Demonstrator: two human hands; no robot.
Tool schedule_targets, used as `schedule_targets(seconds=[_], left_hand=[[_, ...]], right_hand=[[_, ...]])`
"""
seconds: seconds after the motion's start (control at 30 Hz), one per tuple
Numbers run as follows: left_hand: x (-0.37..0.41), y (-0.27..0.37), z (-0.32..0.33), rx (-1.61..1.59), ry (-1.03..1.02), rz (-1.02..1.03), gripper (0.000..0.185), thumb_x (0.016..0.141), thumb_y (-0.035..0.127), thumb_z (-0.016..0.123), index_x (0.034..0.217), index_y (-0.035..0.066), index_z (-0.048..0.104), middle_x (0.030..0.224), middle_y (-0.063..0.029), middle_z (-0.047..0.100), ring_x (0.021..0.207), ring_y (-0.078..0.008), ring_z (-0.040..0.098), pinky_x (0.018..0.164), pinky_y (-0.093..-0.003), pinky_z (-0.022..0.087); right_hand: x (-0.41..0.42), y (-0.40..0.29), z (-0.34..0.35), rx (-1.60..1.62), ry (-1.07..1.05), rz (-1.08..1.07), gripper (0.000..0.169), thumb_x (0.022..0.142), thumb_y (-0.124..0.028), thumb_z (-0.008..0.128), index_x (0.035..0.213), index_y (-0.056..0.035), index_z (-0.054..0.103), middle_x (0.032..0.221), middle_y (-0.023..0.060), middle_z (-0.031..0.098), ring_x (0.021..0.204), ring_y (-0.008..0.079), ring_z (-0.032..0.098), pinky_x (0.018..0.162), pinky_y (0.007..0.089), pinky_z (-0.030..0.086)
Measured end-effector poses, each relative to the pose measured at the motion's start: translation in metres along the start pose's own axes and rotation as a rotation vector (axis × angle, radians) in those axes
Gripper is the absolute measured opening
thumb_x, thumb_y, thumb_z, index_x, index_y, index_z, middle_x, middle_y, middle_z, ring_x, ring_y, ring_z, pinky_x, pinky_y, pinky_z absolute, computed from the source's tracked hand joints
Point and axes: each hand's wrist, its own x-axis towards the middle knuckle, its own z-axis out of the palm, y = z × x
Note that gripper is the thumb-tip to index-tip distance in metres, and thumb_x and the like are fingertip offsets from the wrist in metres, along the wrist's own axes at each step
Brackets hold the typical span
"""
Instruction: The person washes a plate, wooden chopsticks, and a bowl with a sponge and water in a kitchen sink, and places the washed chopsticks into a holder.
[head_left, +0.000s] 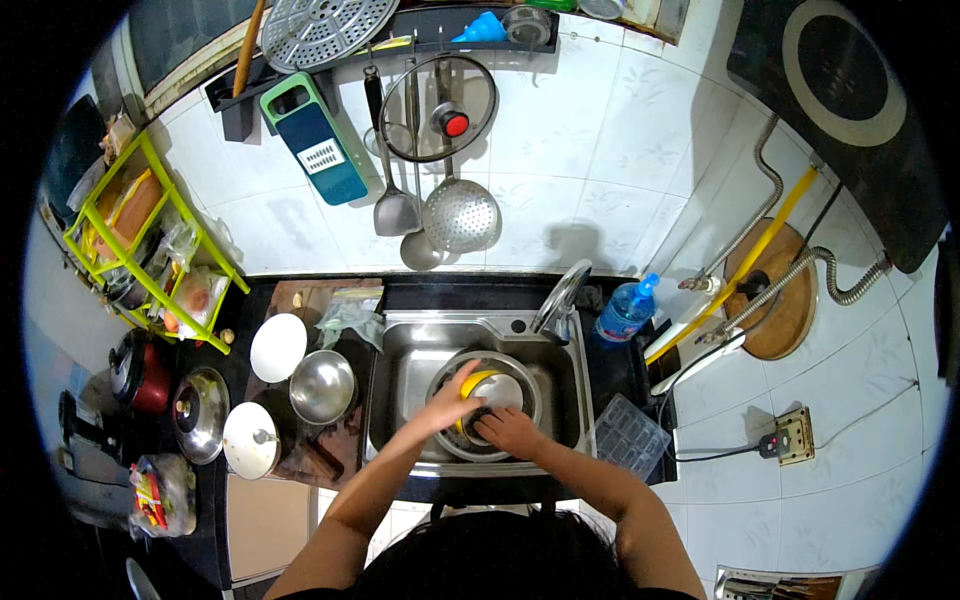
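My left hand (452, 405) grips the side of a yellow bowl (499, 390) with a pale inner face. The bowl is tilted over a round stainless steel basin (534, 386) standing in the sink (397, 390). Against the bowl's near inner side, the fingers of my right hand (511, 433) press a small dark thing (480, 417), which looks like a scouring pad but is mostly hidden by the fingers. Above and to the right of my hands, a chrome faucet (559, 300) leans over the sink's back edge.
Left of the sink, a steel bowl (322, 386), a white plate (278, 347) and a white lidded pot (251, 440) crowd the counter. A blue soap bottle (626, 311) and a clear plastic tray (630, 437) stand right. Utensils, including a skimmer (460, 215), hang behind.
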Motion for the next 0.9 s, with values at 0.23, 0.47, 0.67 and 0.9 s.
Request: schedule_targets(seconds=[0.23,0.47,0.67,0.9], left_hand=[[-0.035,-0.049,0.062,-0.164,0.654,0.058,0.055,0.074,0.001,0.052,0.127,0.002,0.037,0.113,-0.0155,0.050,0.107,-0.0236,0.048,0.094,-0.0301,0.036],[-0.013,-0.050,-0.005,0.029,-0.122,-0.208,0.049,0.077,0.011,0.053,0.124,0.003,0.044,0.116,-0.0129,0.052,0.108,-0.0222,0.049,0.093,-0.0311,0.037],[-0.026,-0.041,0.019,-0.458,0.212,-0.081,0.054,0.076,0.009,0.052,0.129,0.004,0.039,0.120,-0.0117,0.049,0.109,-0.0228,0.048,0.094,-0.0308,0.037],[-0.031,-0.053,0.040,-0.486,0.453,-0.186,0.053,0.075,0.005,0.047,0.128,0.006,0.041,0.119,-0.0105,0.048,0.108,-0.0210,0.047,0.094,-0.0302,0.036]], right_hand=[[0.029,-0.048,0.007,0.385,-0.003,0.598,0.037,0.069,-0.015,0.066,0.102,-0.0035,0.052,0.102,0.0134,0.056,0.091,0.0288,0.054,0.074,0.0395,0.045],[-0.006,-0.003,0.009,-0.026,-0.133,-0.176,0.022,0.077,-0.020,0.054,0.098,-0.0130,0.056,0.089,0.0022,0.054,0.083,0.0180,0.054,0.065,0.0312,0.043],[0.011,-0.017,0.004,0.091,0.096,0.109,0.011,0.075,-0.016,0.056,0.086,-0.0111,0.055,0.078,0.0043,0.053,0.075,0.0207,0.055,0.060,0.0348,0.044],[0.031,-0.037,0.019,0.105,0.057,0.402,0.021,0.079,-0.016,0.056,0.097,-0.0050,0.056,0.087,0.0122,0.057,0.081,0.0276,0.056,0.067,0.0397,0.046]])
